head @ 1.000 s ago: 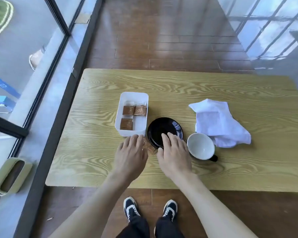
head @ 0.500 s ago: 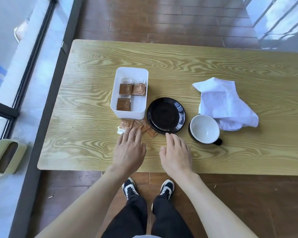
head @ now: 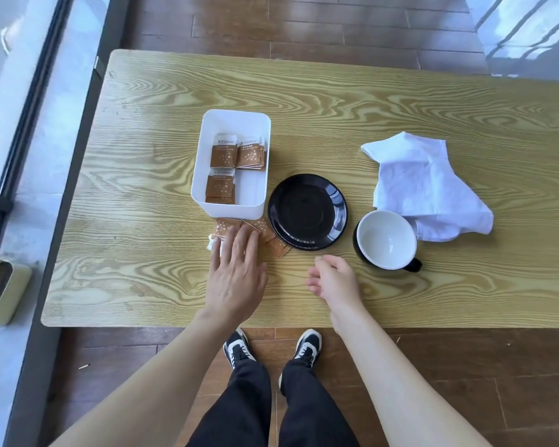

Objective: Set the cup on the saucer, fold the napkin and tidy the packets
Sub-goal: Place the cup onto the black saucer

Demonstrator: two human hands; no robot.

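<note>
A black saucer (head: 307,211) lies bare at the table's middle. To its right stands the cup (head: 386,239), black outside and white inside, handle toward me. A crumpled white napkin (head: 423,185) lies behind the cup and touches it. The white tray (head: 260,175) left of the saucer holds several brown packets (head: 221,153). Loose brown packets (head: 262,229) lie on the wood between tray and saucer. My left hand (head: 236,272) lies flat with its fingertips on these loose packets. My right hand (head: 334,279) hovers near the saucer's front edge, fingers loosely curled, holding nothing.
The wooden table (head: 336,101) has its front edge just behind my wrists. A glass wall with a dark frame (head: 75,130) runs along the left. A green bin (head: 0,288) stands on the floor at the far left.
My left hand has slid forward onto the loose packets. My right hand has turned on its side and its fingers have curled. The camera view has moved closer to the table.
</note>
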